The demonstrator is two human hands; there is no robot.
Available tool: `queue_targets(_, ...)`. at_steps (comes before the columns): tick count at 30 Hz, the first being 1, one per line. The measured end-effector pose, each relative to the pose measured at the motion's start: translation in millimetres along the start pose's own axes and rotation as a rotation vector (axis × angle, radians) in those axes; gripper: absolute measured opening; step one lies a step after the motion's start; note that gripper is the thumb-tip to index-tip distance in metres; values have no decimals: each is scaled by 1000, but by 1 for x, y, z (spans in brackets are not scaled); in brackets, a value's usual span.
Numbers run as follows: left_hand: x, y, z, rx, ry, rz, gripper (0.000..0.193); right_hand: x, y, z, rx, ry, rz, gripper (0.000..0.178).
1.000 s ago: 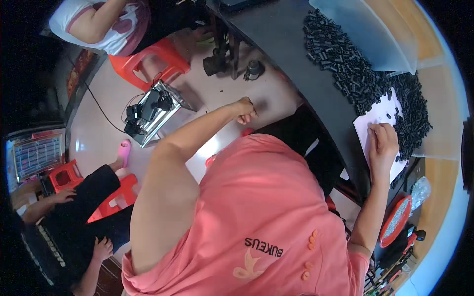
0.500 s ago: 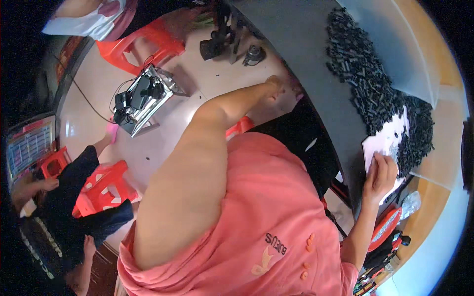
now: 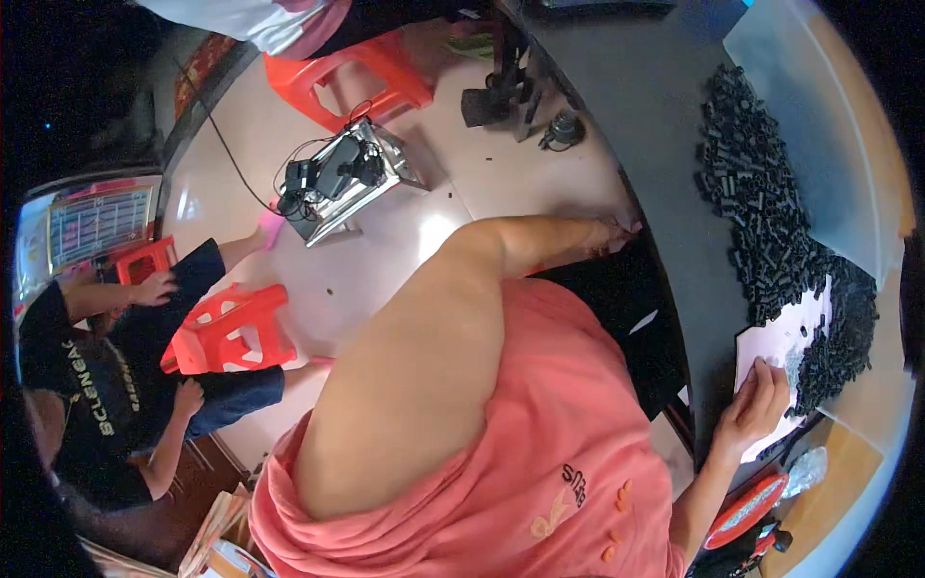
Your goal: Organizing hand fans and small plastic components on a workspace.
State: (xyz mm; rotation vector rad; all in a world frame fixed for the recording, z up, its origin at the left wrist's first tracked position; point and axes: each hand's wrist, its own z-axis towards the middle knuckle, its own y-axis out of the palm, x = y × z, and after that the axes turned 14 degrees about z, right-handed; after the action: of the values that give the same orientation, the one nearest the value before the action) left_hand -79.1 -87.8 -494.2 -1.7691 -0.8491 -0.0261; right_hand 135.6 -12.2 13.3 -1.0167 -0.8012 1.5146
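My right hand (image 3: 756,409) rests over a pale pinkish-white board (image 3: 756,344) on the dark table. Its fingers are bent and bunched; what they hold, if anything, is hidden. Right beside the fingertips, a big heap of small black tube-like pieces (image 3: 756,183) spreads along the table and onto the board. Some shiny, clear bits lie on the board near the fingers. My left hand (image 3: 612,234) is at the table's near edge, with the forearm stretched across. Shadow and the edge hide most of its fingers.
The dark table (image 3: 636,106) has a translucent sheet (image 3: 809,116) along its far side. A red oval tray (image 3: 747,511) and a clear plastic bag (image 3: 807,472) lie nearby. Leftward are red stools (image 3: 236,328), a metal stand (image 3: 347,183) with black devices, and another person (image 3: 106,385).
The whole view has shifted, so the scene sits further right and lower. My right hand stays over the board. My left hand now sits closer against the table edge.
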Motion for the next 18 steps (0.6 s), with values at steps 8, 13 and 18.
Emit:
queue_targets(8,52,-23,-38,2,-28,97,36,7,-1,-10,77,-42,6,19)
queue_targets(13,86,-37,-72,23,35,214,41,1,-2,-4,114,-44,40,19)
queue_targets(18,131,-64,-107,112,118,-13,52,6,-12,-18,131,9,14,17)
